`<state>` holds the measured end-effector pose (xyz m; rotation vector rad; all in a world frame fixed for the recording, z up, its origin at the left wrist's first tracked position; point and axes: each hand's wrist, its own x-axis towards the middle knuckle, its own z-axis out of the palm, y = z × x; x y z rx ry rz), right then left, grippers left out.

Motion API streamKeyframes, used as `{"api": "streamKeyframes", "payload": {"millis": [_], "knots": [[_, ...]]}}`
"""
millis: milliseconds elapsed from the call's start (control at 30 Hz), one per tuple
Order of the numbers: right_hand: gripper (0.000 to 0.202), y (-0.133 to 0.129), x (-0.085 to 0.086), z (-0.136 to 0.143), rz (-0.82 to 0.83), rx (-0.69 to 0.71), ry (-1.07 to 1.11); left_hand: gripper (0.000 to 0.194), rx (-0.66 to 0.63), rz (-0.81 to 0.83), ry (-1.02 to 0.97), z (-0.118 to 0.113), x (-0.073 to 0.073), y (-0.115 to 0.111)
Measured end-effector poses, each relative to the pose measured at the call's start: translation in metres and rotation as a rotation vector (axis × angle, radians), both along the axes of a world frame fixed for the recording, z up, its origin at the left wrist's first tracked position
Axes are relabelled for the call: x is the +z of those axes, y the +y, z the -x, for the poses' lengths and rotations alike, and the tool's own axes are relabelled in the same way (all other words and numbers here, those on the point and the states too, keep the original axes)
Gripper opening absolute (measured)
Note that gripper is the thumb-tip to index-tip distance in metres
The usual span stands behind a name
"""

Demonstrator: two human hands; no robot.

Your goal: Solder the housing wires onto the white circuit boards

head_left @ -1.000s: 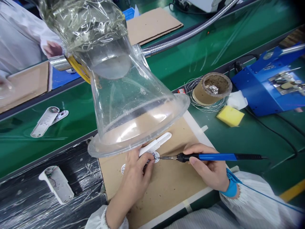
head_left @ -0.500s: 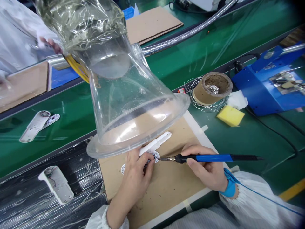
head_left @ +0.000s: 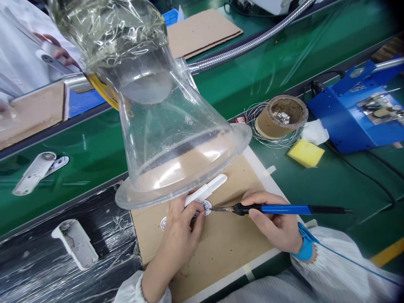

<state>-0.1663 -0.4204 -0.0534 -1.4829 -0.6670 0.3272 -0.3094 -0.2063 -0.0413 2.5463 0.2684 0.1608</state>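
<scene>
A blue-and-black soldering iron (head_left: 284,209) is grasped in the right hand (head_left: 277,223), its long axis pointed left at the near round board (head_left: 207,206), contact unclear. The board lies nearer the left hand (head_left: 179,231), whose fingertips are pinched together there, on what cannot be told. A clear hood (head_left: 183,191) overhangs beyond; brown cardboard (head_left: 227,261) extends nearer the body.

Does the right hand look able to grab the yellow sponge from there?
Probably, if freed: nothing seems to block the way from the right hand to the yellow sponge, but its fingers hold the soldering iron.
</scene>
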Motion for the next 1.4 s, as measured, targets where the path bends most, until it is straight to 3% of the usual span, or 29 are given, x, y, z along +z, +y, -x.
{"api": "streamKeyframes", "payload": {"millis": [533, 1400], "knots": [[0.021, -0.0001, 0.0008, -0.0004, -0.018, -0.077, 0.017, 0.015, -0.004, 0.075, 0.012, -0.0001, -0.0006, 0.0008], [0.021, 0.0031, 0.0010, 0.0013, 0.019, -0.023, 0.001, 0.014, 0.026, 0.000, -0.028, -0.0024, -0.0035, -0.0046]]}}
